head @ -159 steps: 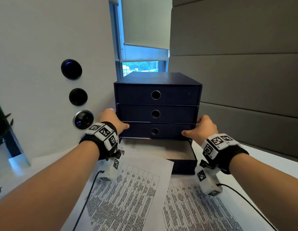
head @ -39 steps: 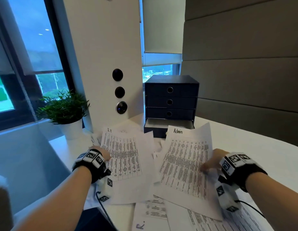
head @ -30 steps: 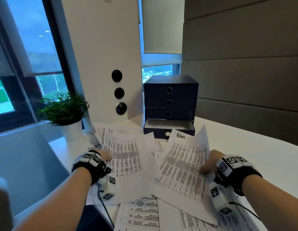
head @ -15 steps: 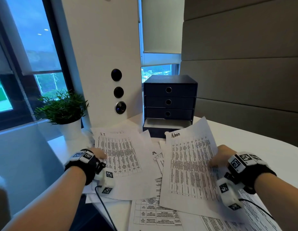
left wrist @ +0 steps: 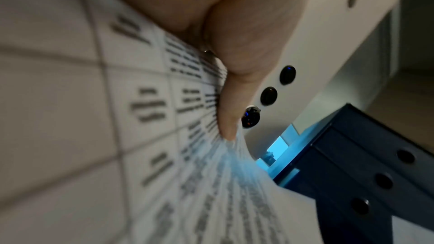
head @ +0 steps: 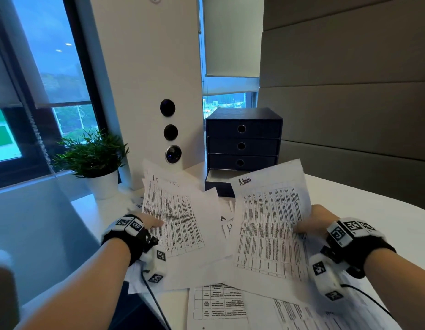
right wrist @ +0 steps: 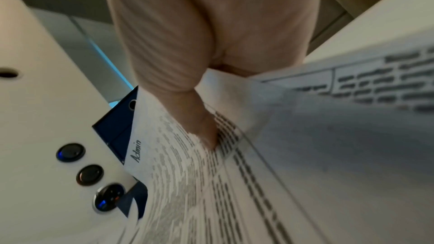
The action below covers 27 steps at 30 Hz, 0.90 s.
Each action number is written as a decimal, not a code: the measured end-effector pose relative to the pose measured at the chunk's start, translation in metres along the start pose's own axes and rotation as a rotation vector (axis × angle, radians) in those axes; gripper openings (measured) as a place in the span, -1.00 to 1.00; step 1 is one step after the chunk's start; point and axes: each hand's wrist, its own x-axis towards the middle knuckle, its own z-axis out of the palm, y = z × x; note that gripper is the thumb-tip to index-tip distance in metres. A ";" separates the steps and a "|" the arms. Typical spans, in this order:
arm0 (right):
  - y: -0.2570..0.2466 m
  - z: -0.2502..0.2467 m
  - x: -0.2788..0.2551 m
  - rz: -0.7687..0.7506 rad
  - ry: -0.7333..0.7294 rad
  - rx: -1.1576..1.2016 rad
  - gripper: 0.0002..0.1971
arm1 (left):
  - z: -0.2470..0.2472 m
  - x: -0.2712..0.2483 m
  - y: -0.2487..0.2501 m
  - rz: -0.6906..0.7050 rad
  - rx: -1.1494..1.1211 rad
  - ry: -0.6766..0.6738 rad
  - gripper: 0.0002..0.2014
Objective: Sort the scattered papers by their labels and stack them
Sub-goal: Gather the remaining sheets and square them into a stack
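My left hand [head: 148, 222] pinches the left edge of a printed sheet labelled "IT" [head: 175, 222], lifted off the table; in the left wrist view the thumb [left wrist: 234, 90] lies on that IT sheet [left wrist: 140, 118]. My right hand [head: 311, 220] pinches the right edge of a sheet labelled "Admin" [head: 268, 225], also lifted and tilted; the right wrist view shows the thumb [right wrist: 199, 118] pressed on the Admin sheet [right wrist: 187, 173]. More printed papers [head: 218, 303] lie scattered on the white table [head: 373, 215] under both held sheets.
A dark blue drawer box [head: 242, 144] stands at the back, its bottom drawer [head: 218, 179] pulled out. A potted plant [head: 95, 160] sits at the left by the window. A white column with round buttons [head: 168, 132] rises behind the papers. A padded wall lies to the right.
Both hands moved from the drawer box to the papers and each picked up a sheet. In the last half second both sheets rose higher and tilted up off the table.
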 end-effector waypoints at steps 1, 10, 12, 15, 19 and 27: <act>0.001 -0.001 -0.001 -0.017 -0.023 0.039 -0.74 | 0.001 0.002 -0.001 0.015 -0.005 -0.017 -0.32; 0.010 -0.001 -0.016 0.001 -0.119 -0.082 -0.68 | 0.005 -0.007 -0.010 0.021 -0.156 0.017 -0.42; 0.004 -0.004 -0.019 0.000 -0.039 -0.054 -0.66 | 0.002 -0.004 -0.012 0.068 -0.178 0.048 -0.71; -0.002 -0.015 -0.019 -0.013 0.091 -0.009 -0.70 | -0.009 0.006 -0.016 0.120 -0.235 0.158 -0.79; -0.012 -0.038 -0.024 -0.126 0.242 0.063 -0.76 | -0.032 0.003 -0.017 0.178 -0.351 0.310 -0.84; -0.054 -0.078 -0.038 -0.244 0.310 0.701 -0.76 | -0.074 -0.011 -0.038 0.230 -0.654 0.435 -0.91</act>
